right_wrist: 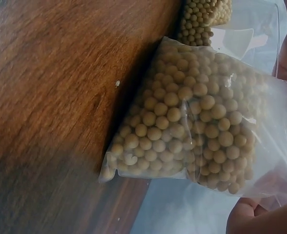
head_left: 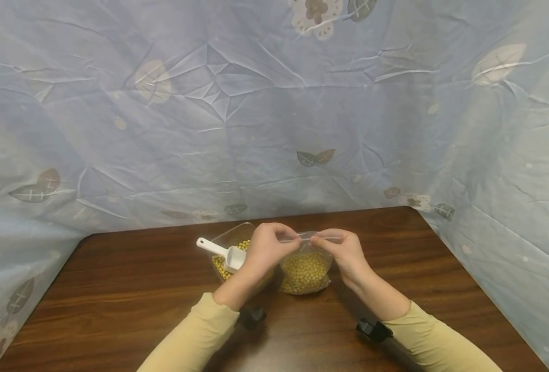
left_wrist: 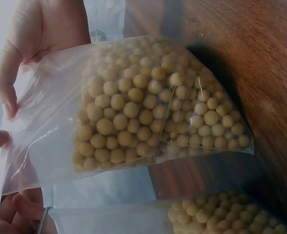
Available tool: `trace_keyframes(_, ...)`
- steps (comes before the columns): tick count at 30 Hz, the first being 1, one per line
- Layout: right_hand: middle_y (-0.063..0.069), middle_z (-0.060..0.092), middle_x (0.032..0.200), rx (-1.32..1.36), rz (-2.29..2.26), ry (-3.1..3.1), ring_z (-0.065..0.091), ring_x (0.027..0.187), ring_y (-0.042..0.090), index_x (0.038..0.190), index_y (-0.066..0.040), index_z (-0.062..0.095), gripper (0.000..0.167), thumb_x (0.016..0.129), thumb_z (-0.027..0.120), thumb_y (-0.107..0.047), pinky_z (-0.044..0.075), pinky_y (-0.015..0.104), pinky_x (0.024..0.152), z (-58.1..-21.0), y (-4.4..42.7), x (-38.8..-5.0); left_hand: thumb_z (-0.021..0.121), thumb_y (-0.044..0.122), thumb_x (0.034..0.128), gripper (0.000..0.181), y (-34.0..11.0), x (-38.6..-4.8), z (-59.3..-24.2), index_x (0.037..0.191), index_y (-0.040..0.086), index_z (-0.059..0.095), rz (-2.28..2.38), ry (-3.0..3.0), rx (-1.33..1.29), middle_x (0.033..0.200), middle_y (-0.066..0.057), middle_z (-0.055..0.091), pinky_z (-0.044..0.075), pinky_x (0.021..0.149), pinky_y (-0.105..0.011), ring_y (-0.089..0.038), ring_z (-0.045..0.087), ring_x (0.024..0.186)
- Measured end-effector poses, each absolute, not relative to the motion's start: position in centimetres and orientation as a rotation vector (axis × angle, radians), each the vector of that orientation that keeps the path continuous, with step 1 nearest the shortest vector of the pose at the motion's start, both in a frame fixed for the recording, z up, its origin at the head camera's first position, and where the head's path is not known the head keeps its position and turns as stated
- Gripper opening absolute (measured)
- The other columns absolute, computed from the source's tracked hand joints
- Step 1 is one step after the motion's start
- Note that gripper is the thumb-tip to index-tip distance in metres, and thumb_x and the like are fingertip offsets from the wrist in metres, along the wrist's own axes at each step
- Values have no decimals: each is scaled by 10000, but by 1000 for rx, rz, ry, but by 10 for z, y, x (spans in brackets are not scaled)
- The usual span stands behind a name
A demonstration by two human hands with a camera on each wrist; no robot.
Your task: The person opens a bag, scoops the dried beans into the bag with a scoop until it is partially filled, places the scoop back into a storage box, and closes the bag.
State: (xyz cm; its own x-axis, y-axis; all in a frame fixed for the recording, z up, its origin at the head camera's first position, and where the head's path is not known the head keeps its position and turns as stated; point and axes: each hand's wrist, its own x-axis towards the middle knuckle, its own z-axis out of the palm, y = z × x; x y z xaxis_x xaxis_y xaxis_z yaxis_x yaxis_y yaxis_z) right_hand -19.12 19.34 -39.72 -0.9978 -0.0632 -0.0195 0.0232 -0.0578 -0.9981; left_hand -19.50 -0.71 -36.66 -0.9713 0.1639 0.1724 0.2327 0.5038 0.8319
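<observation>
A clear plastic bag of round yellow beans, perhaps soybeans, stands upright on the table. My left hand pinches the left side of its top edge between thumb and fingers. My right hand pinches the same edge on the right, the thumbs a short gap apart. In the left wrist view the beans fill the lower part of the bag, and its upper part is bare film. Whether the bag's mouth is sealed, I cannot tell.
Just left of the bag is a clear container of the same beans, partly hidden by my left hand. A white scoop lies in it, handle over the rim. The brown wooden table meets a patterned cloth behind.
</observation>
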Motion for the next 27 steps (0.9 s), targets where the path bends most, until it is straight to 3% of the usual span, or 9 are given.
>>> trace_keyframes(9,-149,795,831,-115,-2202,2134,731,868,43,858,-243,789,238,955,746,-31,540,226,867,-396,195,-192,818,144,872,70,-5,-196,-365,900,81,828,-1467,-2645,-381,948,-75,828,622,880,-404,-268,772,969)
trace_keyframes(21,-140,813,849,-219,-2138,2165,766,884,74,941,-164,822,131,960,760,-50,586,244,908,-394,194,-198,816,117,895,66,-2,-196,-366,894,52,825,-1607,-2609,-416,939,-103,826,639,839,-360,-265,796,918)
trace_keyframes(27,-138,812,864,-198,-2129,2165,761,885,66,945,-166,826,118,960,769,-63,577,231,902,-393,198,-199,842,186,897,109,-9,-200,-365,900,78,840,-1509,-2649,-434,940,-78,831,624,859,-368,-259,783,925)
